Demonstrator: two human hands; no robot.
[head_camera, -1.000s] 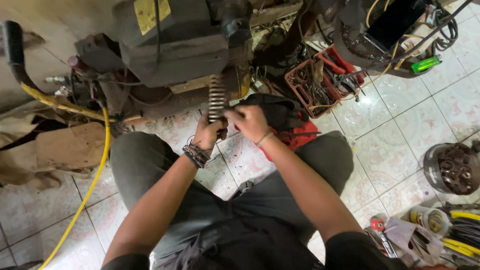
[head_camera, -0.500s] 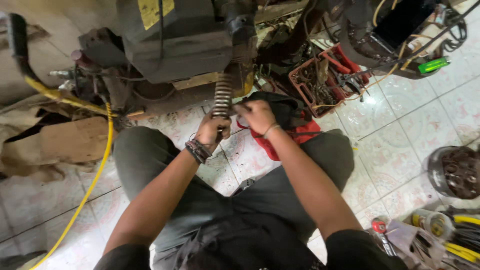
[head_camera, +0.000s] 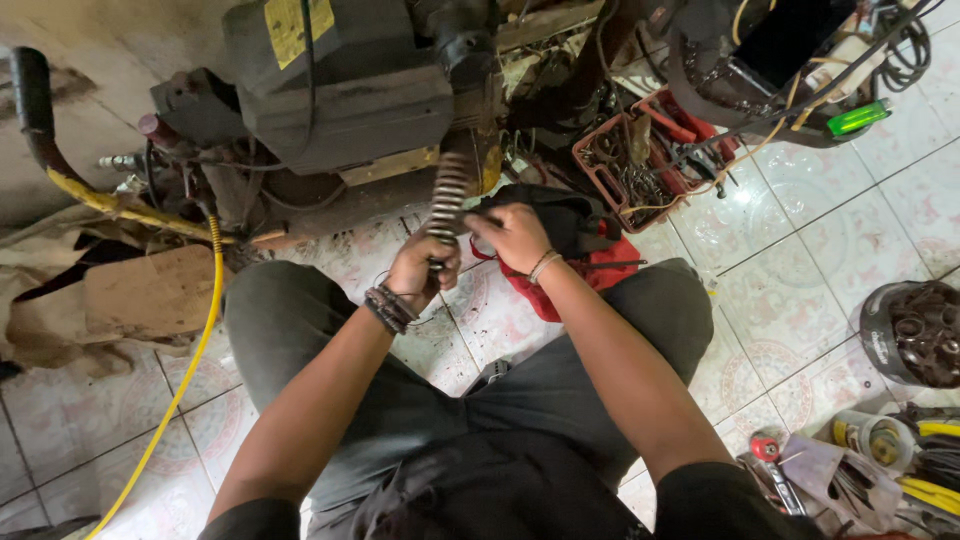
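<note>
- The grey metal coil spring (head_camera: 447, 200), part of a shock-absorber strut, stands nearly upright in front of the seated person, its top reaching up to the dark, dusty machine body (head_camera: 340, 95).
- The left hand (head_camera: 420, 270) is closed around the strut just below the spring.
- The right hand (head_camera: 512, 236), just right of the spring, is curled with fingers pinching at its lower end.
- By the look of it, the step in hand is fitting or freeing the strut's lower end; the next move likely calls for a steady left grip while the right works.
- Right of the spring lie a black-and-red cloth bag (head_camera: 570, 255) and a red plastic crate of tools (head_camera: 650, 150); left of it runs a yellow hose (head_camera: 190, 350) over the tiled floor (head_camera: 800, 260).
</note>
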